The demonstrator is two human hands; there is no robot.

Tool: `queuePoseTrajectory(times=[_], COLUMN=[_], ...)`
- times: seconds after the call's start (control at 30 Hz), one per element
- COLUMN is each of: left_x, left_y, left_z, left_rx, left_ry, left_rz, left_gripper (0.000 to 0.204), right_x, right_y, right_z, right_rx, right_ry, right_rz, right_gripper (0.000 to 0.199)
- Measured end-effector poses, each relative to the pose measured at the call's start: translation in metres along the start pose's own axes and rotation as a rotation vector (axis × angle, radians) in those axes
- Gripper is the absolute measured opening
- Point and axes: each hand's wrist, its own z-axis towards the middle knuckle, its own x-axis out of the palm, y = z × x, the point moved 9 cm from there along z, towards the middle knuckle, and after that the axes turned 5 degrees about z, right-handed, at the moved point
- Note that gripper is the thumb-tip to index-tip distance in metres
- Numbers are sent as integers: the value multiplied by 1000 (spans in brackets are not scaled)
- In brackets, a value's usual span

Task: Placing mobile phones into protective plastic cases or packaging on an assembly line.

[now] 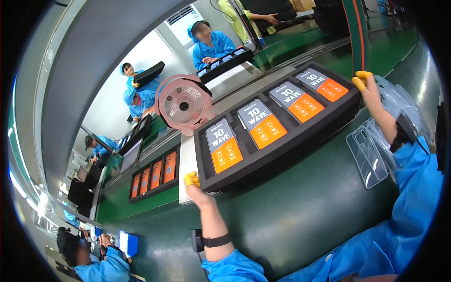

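Note:
A black foam tray (277, 162) is between my two hands, tilted over the green work table. Several phone-shaped flat pieces with grey-and-orange printed faces (262, 124) lie in its separate slots. My left hand (193, 182), with yellow finger covers, is closed at the tray's near left corner. At the far right end, my right hand (365, 84) grips the tray's edge, also with yellow covers on the fingers. The parts of the fingers under the tray are hidden. Beside my right forearm lie clear plastic phone cases (369, 157), overlapping in a loose pile.
A pink fan (184, 105) stands just behind the tray. Left of it, another black tray (155, 174) with orange-faced pieces sits by a white board (187, 164). The green table (282, 221) stretches toward me. Several co-workers in blue are across and left, one holding a black tray (149, 74).

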Motion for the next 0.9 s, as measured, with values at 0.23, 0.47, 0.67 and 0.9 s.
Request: queuePoseTrajectory(times=[0.23, 0.47, 0.67, 0.9], left_x=[-163, -158, -135, -143], left_y=[-24, 22, 34, 26], left_z=[98, 135, 141, 147], left_rx=[172, 177, 225, 338], left_ry=[-133, 289, 452, 471], left_rz=[874, 1217, 1419, 1565], left_gripper=[16, 37, 41, 46], right_x=[37, 81, 81, 103], right_y=[146, 121, 117, 121], right_z=[-194, -258, -262, -267], right_rx=[-350, -229, -157, -240], right_ry=[723, 926, 945, 967], right_rz=[58, 81, 23, 43], right_gripper=[17, 24, 23, 20])
